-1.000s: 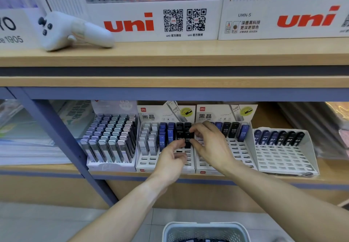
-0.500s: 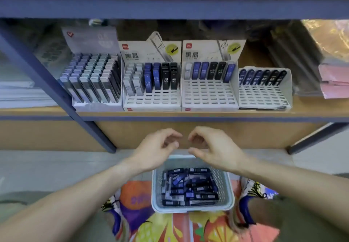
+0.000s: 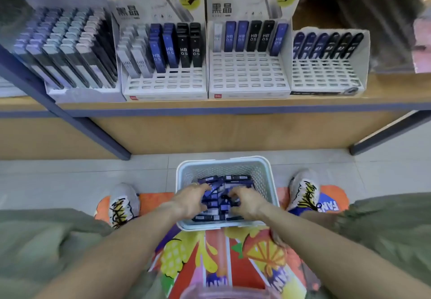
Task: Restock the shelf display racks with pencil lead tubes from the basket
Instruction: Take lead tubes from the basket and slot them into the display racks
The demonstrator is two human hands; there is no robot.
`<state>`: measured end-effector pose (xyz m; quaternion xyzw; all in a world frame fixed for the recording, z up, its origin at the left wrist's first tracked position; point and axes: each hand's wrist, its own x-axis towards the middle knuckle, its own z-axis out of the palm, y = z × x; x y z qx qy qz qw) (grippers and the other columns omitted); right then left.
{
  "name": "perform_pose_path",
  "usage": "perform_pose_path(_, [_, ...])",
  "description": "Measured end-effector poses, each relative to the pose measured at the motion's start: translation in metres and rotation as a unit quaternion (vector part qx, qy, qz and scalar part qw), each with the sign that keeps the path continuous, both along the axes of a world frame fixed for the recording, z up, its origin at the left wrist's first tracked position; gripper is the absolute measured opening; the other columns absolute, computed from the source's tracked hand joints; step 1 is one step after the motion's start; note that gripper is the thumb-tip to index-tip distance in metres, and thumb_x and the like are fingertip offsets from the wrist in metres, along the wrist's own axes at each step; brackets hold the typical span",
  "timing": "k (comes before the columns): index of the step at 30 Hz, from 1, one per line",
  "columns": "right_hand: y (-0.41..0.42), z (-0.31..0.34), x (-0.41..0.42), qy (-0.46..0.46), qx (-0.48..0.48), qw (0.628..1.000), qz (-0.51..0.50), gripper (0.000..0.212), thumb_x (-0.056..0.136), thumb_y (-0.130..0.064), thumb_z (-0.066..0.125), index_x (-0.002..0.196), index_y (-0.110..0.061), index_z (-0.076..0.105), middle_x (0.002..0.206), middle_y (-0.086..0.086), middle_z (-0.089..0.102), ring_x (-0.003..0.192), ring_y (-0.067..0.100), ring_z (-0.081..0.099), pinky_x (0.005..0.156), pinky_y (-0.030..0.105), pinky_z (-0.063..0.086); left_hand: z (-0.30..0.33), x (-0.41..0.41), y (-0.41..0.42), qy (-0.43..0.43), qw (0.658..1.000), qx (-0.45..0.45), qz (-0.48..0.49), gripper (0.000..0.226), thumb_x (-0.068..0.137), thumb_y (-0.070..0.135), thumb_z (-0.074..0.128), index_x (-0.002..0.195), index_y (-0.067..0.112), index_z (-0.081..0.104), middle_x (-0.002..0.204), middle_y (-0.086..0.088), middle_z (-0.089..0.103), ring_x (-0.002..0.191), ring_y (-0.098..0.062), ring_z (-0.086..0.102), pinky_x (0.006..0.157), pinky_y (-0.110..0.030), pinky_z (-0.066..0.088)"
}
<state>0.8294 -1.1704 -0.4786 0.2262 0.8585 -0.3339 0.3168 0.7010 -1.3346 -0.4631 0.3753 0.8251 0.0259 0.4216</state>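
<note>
Both hands, left hand (image 3: 193,202) and right hand (image 3: 247,202), having dropped from the racks (image 3: 248,72), are now digging among lead tubes (image 3: 229,181) in the basket (image 3: 224,163); grip unclear, so another restocking round is beginning.

Bare forearms, no sleeves; olive-green trousers (image 3: 35,240); grey sneakers (image 3: 122,203) with yellow-and-black scribble print.

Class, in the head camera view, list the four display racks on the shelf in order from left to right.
Grey-and-lilac rack → rack with white, blue and black tubes → rack with one back row of tubes → small unbranded rack.
</note>
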Motion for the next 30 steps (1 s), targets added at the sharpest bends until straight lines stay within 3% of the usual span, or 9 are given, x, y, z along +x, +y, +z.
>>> perform_pose_path(5, [-0.023, -0.035, -0.020, -0.022, -0.037, 0.998, -0.040, 0.060, 0.088, -0.021, 0.076, 0.142, -0.012, 0.051, 0.136, 0.010, 0.062, 0.126, 0.028, 0.058, 0.106, 0.036, 0.047, -0.040, 0.011, 0.003, 0.034, 0.999, -0.036, 0.012, 0.067, 0.094, 0.022, 0.069, 0.150, 0.012, 0.035, 0.138, -0.018, 0.047, 0.126, -0.035, 0.052, 0.106, -0.040, 0.044])
perform_pose_path(9, [-0.035, -0.058, -0.024, -0.035, -0.025, 0.996, -0.084, 0.067, 0.083, -0.011, 0.076, 0.141, -0.014, 0.044, 0.126, 0.012, 0.067, 0.118, 0.031, 0.062, 0.096, 0.033, 0.051, -0.064, 0.021, 0.010, 0.050, 0.995, -0.088, 0.026, 0.077, 0.087, 0.022, 0.076, 0.146, 0.004, 0.029, 0.136, -0.023, 0.045, 0.125, -0.038, 0.052, 0.107, -0.040, 0.046])
perform_pose_path(13, [-0.040, -0.069, -0.022, -0.038, -0.028, 0.992, -0.117, 0.083, 0.082, -0.006, 0.074, 0.152, -0.019, 0.032, 0.125, 0.011, 0.066, 0.115, 0.030, 0.063, 0.096, 0.033, 0.052, -0.082, 0.024, 0.011, 0.092, 0.992, -0.083, 0.029, 0.099, 0.087, 0.025, 0.078, 0.156, 0.001, 0.012, 0.146, -0.024, 0.036, 0.135, -0.038, 0.042, 0.113, -0.039, 0.039])
perform_pose_path(16, [-0.037, -0.077, -0.022, -0.019, -0.034, 0.991, -0.129, 0.086, 0.080, -0.004, 0.075, 0.152, -0.021, 0.031, 0.124, 0.010, 0.066, 0.114, 0.030, 0.063, 0.097, 0.036, 0.053, -0.089, 0.024, 0.010, 0.094, 0.994, -0.050, 0.024, 0.109, 0.084, 0.029, 0.081, 0.160, 0.010, 0.005, 0.155, -0.022, 0.022, 0.141, -0.037, 0.033, 0.116, -0.040, 0.036])
perform_pose_path(19, [-0.033, -0.080, -0.025, 0.042, 0.013, 0.995, -0.089, 0.081, 0.080, 0.003, 0.066, 0.151, -0.022, 0.035, 0.130, 0.011, 0.058, 0.114, 0.033, 0.063, 0.094, 0.038, 0.053, -0.095, 0.023, 0.009, 0.105, 0.994, -0.019, -0.013, 0.103, 0.083, 0.032, 0.081, 0.159, 0.019, 0.013, 0.160, -0.014, 0.016, 0.144, -0.033, 0.023, 0.113, -0.044, 0.041])
perform_pose_path(22, [-0.025, -0.077, -0.033, 0.070, 0.070, 0.995, -0.003, 0.082, 0.081, 0.009, 0.060, 0.153, -0.021, 0.035, 0.149, 0.009, 0.037, 0.118, 0.036, 0.060, 0.092, 0.042, 0.053, -0.101, 0.020, 0.008, 0.128, 0.991, 0.004, -0.030, 0.086, 0.086, 0.032, 0.077, 0.153, 0.016, 0.026, 0.156, -0.012, 0.026, 0.140, -0.031, 0.026, 0.110, -0.044, 0.043])
perform_pose_path(25, [-0.015, -0.081, -0.040, 0.047, 0.094, 0.991, 0.086, 0.093, 0.078, 0.010, 0.068, 0.157, -0.021, 0.030, 0.165, 0.005, 0.023, 0.139, 0.035, 0.043, 0.108, 0.040, 0.046, -0.104, 0.017, 0.007, 0.143, 0.989, 0.024, -0.036, 0.075, 0.087, 0.030, 0.075, 0.148, 0.011, 0.036, 0.154, -0.012, 0.031, 0.138, -0.031, 0.030, 0.113, -0.042, 0.040])
perform_pose_path(27, [-0.010, -0.085, -0.043, 0.034, 0.100, 0.987, 0.118, 0.092, 0.080, 0.009, 0.067, 0.157, -0.024, 0.030, 0.163, 0.003, 0.026, 0.140, 0.035, 0.041, 0.112, 0.040, 0.043, -0.105, 0.018, 0.007, 0.144, 0.988, 0.024, -0.044, 0.072, 0.088, 0.028, 0.074, 0.147, 0.009, 0.038, 0.155, -0.011, 0.029, 0.139, -0.031, 0.029, 0.112, -0.043, 0.041])
perform_pose_path(30, [-0.009, -0.084, -0.044, 0.041, 0.108, 0.984, 0.136, 0.074, 0.085, 0.007, 0.062, 0.150, -0.023, 0.043, 0.150, 0.007, 0.038, 0.133, 0.033, 0.044, 0.108, 0.042, 0.045, -0.104, 0.018, 0.008, 0.139, 0.989, 0.018, -0.039, 0.071, 0.087, 0.027, 0.076, 0.145, 0.010, 0.039, 0.153, -0.011, 0.026, 0.138, -0.031, 0.029, 0.106, -0.045, 0.048])
